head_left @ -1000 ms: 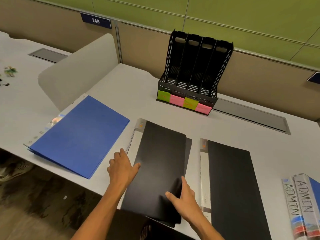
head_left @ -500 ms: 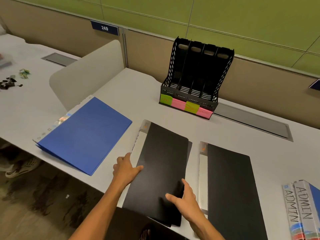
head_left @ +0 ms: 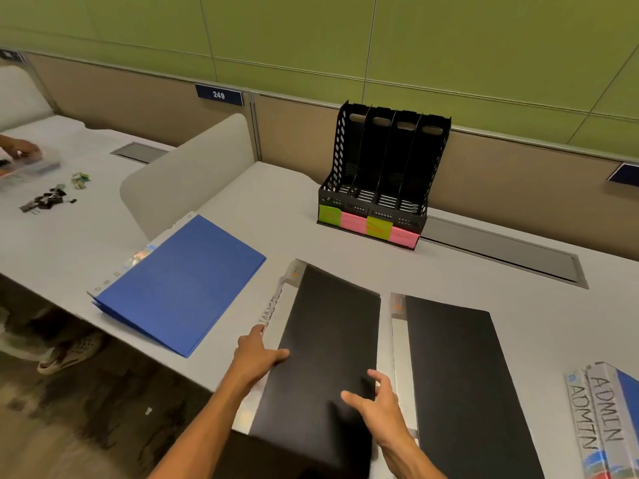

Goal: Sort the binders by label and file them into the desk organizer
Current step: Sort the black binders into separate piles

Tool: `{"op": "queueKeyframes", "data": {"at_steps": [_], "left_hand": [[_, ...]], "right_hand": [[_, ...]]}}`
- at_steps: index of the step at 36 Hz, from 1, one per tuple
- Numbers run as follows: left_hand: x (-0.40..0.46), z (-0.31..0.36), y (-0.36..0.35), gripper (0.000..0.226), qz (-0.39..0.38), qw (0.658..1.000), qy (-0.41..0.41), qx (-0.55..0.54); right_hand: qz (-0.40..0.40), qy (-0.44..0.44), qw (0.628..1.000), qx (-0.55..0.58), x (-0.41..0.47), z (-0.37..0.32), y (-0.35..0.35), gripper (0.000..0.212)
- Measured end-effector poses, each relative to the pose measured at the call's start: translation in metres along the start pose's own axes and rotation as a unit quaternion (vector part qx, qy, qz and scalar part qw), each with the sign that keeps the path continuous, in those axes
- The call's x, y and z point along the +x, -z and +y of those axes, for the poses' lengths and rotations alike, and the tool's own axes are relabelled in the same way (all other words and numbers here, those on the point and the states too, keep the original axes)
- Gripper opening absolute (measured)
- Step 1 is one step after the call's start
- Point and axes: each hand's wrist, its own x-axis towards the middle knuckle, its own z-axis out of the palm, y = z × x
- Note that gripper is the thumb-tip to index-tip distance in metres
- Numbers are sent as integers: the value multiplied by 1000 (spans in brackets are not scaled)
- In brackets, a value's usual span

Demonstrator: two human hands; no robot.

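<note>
A black binder (head_left: 328, 340) lies flat in the middle of the desk, its near end over the front edge. My left hand (head_left: 257, 357) grips its left spine edge, thumb on the cover. My right hand (head_left: 380, 406) rests at its lower right edge, fingers spread. A second black binder (head_left: 463, 382) lies to the right, a blue binder (head_left: 179, 285) to the left. Two binders labelled ADMIN (head_left: 601, 420) lie at the far right. The black four-slot desk organizer (head_left: 383, 174), with green and pink notes on its front, stands empty at the back.
A grey divider panel (head_left: 186, 171) stands left of the blue binder. Binder clips (head_left: 48, 198) and another person's hand (head_left: 20, 146) are on the neighbouring desk. A metal cable tray lid (head_left: 501, 250) runs along the back right. A shoe (head_left: 69, 354) shows under the desk.
The view has tilted up and swung left. My right hand has lifted its fingers apart at the black binder's right edge; the left hand keeps its hold on the spine.
</note>
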Motion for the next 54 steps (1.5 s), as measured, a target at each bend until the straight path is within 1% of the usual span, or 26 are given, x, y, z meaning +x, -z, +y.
{"op": "queueKeyframes", "data": {"at_steps": [2,4,8,10,12,15,21,25,28,31,33,36,38,41,46,49,51,54], "left_hand": [[-1,-3,1,67,-17,999,12,-42],[-5,-4,3,63,-43,995,33,-83],[-17,-2,4,80,-89,988,51,-118],[-23,-1,3,89,-96,986,52,-122],[-29,-3,2,92,-73,989,50,-117],[-37,-7,3,88,-28,993,39,-110],[-53,-18,19,93,28,993,30,-115],[-66,-22,37,90,77,989,19,-129],[-76,-20,56,78,110,983,-13,-146],[-87,-14,78,70,134,977,-47,-159],[-89,-12,93,71,144,973,-66,-167],[-85,-11,114,79,159,969,-81,-170],[-81,-13,128,84,184,966,-87,-156],[-68,-19,152,88,230,961,-97,-119],[-37,-35,200,88,244,959,-123,-76],[-14,-42,226,90,261,957,-123,-15],[4,-46,236,83,275,953,-129,17],[32,-56,246,64,285,949,-129,29]], "right_hand": [[0,-1,1000,-2,-1,1,3,73],[-4,-2,1000,1,-1,1,7,72],[-11,3,1000,-4,-2,2,10,72],[-14,6,1000,-8,-2,3,11,73],[-22,9,1000,-2,-3,3,11,71],[-36,9,999,17,-3,4,12,67],[-68,8,996,52,-8,5,5,54],[-92,15,994,56,-11,1,-11,62],[-109,23,992,64,-17,-11,-24,70],[-121,44,989,74,-21,-30,-36,70],[-133,61,986,81,-24,-46,-44,65],[-158,109,978,86,-22,-70,-58,43],[-159,126,976,83,-16,-84,-68,42],[-170,129,974,80,-6,-105,-87,42],[-196,117,973,44,4,-136,-135,41],[-197,94,975,23,10,-151,-167,36],[-197,70,978,13,14,-160,-189,32],[-199,28,980,13,23,-169,-221,31]]}}
